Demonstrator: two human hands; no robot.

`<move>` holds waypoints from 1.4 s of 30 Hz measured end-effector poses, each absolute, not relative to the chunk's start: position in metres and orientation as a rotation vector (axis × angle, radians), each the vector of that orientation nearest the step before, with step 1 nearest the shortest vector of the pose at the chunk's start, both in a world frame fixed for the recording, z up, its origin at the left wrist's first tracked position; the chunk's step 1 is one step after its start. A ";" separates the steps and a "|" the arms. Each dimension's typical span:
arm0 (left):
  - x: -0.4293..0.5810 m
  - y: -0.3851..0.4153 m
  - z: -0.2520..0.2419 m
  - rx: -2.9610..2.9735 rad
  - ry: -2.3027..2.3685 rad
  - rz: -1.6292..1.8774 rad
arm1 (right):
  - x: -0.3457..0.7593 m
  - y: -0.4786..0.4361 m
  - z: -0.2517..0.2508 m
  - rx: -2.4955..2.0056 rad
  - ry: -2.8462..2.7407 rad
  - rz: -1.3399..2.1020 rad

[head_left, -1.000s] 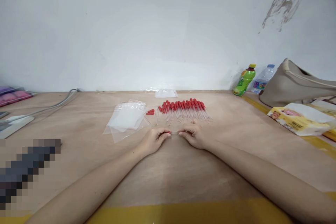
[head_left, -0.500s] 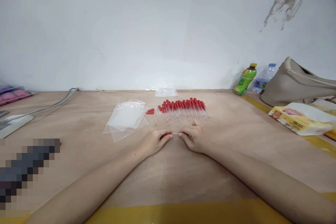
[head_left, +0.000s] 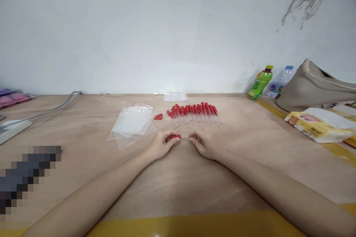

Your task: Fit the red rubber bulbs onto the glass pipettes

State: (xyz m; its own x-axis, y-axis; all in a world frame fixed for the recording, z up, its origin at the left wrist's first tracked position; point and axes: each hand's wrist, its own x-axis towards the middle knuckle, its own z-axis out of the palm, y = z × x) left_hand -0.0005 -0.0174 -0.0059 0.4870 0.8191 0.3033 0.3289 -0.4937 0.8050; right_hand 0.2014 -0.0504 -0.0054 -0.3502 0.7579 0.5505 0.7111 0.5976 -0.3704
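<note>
Between thumb and fingers, my left hand (head_left: 161, 144) pinches a red rubber dropper bulb (head_left: 175, 137). My right hand (head_left: 206, 143) is closed on the clear thin glass dropper tube (head_left: 184, 137), which runs level into the bulb's open end. Most of the tube's far part is hidden by my right fingers. Just beyond the hands lies a row of droppers (head_left: 194, 110) with red bulbs pointing to the wall. Two loose red bulbs (head_left: 158, 117) rest left of that row, by a stack of clear zip bags (head_left: 130, 124).
Another clear bag (head_left: 175, 97) lies by the wall. At the right are a green bottle (head_left: 260, 83), a clear bottle (head_left: 280, 81), a beige bag (head_left: 303, 85) and a yellow tissue pack (head_left: 314, 127). A grey cable (head_left: 61, 107) crosses the left side.
My left fingers have shifted slightly, so more of the red bulb shows. A little more glass tube is visible between the hands. My right index finger no longer sticks up.
</note>
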 end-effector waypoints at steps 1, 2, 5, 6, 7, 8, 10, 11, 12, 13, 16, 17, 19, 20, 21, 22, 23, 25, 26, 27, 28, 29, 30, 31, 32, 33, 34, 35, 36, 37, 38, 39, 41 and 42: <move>0.000 -0.019 -0.004 2.039 0.932 0.891 | 0.202 -0.050 -0.005 -1.138 -2.140 0.086; -0.001 -0.020 -0.003 2.034 0.917 0.871 | 0.203 -0.049 -0.005 -1.112 -2.163 0.086; -0.001 -0.023 0.000 2.024 0.865 0.819 | 0.205 -0.047 -0.006 -1.039 -2.228 0.071; -0.001 -0.024 0.000 2.017 0.855 0.807 | 0.206 -0.047 -0.006 -1.027 -2.240 0.063; -0.001 -0.025 0.000 2.007 0.854 0.799 | 0.207 -0.047 -0.007 -1.019 -2.248 0.052; -0.001 -0.025 0.000 2.001 0.858 0.795 | 0.207 -0.047 -0.007 -1.016 -2.249 0.041; -0.001 -0.026 -0.002 2.007 0.876 0.807 | 0.207 -0.047 -0.008 -1.019 -2.248 0.018; -0.001 -0.026 -0.002 2.015 0.884 0.821 | 0.207 -0.048 -0.008 -1.022 -2.252 0.008; -0.001 -0.026 -0.003 2.024 0.887 0.836 | 0.207 -0.048 -0.008 -1.024 -2.259 0.002; -0.001 -0.026 -0.003 2.032 0.884 0.853 | 0.207 -0.048 -0.009 -1.026 -2.265 -0.003; -0.001 -0.027 -0.003 2.069 0.864 0.879 | 0.206 -0.048 -0.007 -1.035 -2.282 -0.012; -0.001 -0.027 -0.003 2.095 0.860 0.881 | 0.205 -0.049 -0.007 -1.046 -2.288 -0.011; -0.002 -0.027 -0.003 2.156 0.859 0.882 | 0.204 -0.049 -0.005 -1.072 -2.305 0.008; -0.002 -0.027 -0.004 2.185 0.858 0.879 | 0.203 -0.050 -0.004 -1.083 -2.313 0.029; -0.003 -0.027 -0.005 2.211 0.856 0.873 | 0.203 -0.050 -0.003 -1.091 -2.319 0.056; -0.003 -0.026 -0.007 2.234 0.856 0.865 | 0.202 -0.050 -0.003 -1.097 -2.325 0.086; -0.003 -0.026 -0.008 2.256 0.854 0.856 | 0.202 -0.050 -0.003 -1.103 -2.330 0.116; -0.003 -0.024 -0.009 2.303 0.853 0.848 | 0.201 -0.049 -0.004 -1.114 -2.340 0.162; -0.003 -0.024 -0.009 2.321 0.854 0.851 | 0.201 -0.049 -0.004 -1.124 -2.340 0.171; -0.003 -0.024 -0.008 2.331 0.854 0.860 | 0.201 -0.048 -0.004 -1.136 -2.338 0.173; -0.003 -0.024 -0.008 2.328 0.856 0.869 | 0.201 -0.048 -0.004 -1.148 -2.334 0.166; -0.002 -0.023 -0.007 2.306 0.861 0.879 | 0.201 -0.048 -0.004 -1.156 -2.330 0.161; -0.002 -0.023 -0.006 2.267 0.868 0.887 | 0.202 -0.048 -0.004 -1.163 -2.327 0.164; -0.002 -0.022 -0.005 2.216 0.877 0.892 | 0.202 -0.049 -0.003 -1.166 -2.322 0.173; -0.003 -0.022 -0.004 2.162 0.889 0.895 | 0.202 -0.049 -0.002 -1.166 -2.316 0.189; -0.003 -0.021 -0.003 2.114 0.902 0.894 | 0.203 -0.050 -0.001 -1.168 -2.306 0.205; -0.003 -0.020 -0.002 2.081 0.912 0.889 | 0.203 -0.050 0.000 -1.172 -2.294 0.217; -0.004 -0.020 -0.002 2.067 0.918 0.885 | 0.204 -0.050 0.001 -1.174 -2.286 0.221; -0.004 -0.020 -0.001 2.072 0.922 0.875 | 0.204 -0.050 0.001 -1.174 -2.280 0.217; -0.004 -0.020 0.000 2.091 0.922 0.865 | 0.204 -0.050 0.001 -1.167 -2.279 0.210; -0.004 -0.021 0.001 2.116 0.918 0.856 | 0.204 -0.050 0.000 -1.156 -2.282 0.201; -0.004 -0.021 0.001 2.141 0.912 0.855 | 0.204 -0.050 0.000 -1.143 -2.283 0.187; -0.003 -0.022 0.001 2.175 0.902 0.869 | 0.204 -0.050 -0.002 -1.124 -2.283 0.150; -0.003 -0.022 0.001 2.184 0.897 0.876 | 0.204 -0.050 -0.002 -1.120 -2.281 0.128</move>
State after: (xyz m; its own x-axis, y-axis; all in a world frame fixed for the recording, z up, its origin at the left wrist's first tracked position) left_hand -0.0029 -0.0222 0.0011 0.5508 0.7630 0.3384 0.3568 -0.5817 0.7310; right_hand 0.2040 -0.0504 -0.0022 -0.4729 0.7492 0.4638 0.6928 0.6413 -0.3297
